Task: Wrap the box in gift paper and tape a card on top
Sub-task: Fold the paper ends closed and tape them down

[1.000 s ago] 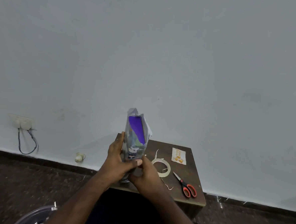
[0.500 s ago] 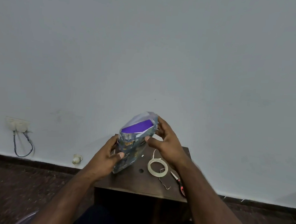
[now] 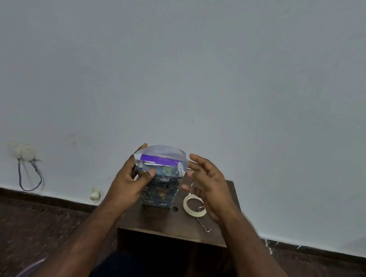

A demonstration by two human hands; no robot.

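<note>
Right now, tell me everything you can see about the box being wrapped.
The box stands upright on the small wooden table, sleeved in dark patterned gift paper. Its top end is unfolded, showing the purple box inside and the paper's white underside. The left hand grips its left side, thumb on the front; the right hand is open beside it, apparently not touching.

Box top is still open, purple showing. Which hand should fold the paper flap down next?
Right. The left hand grips the box, steadying it upright on the table. The right hand is free, fingers spread beside the open paper flap, so it probably can press it down.
</note>
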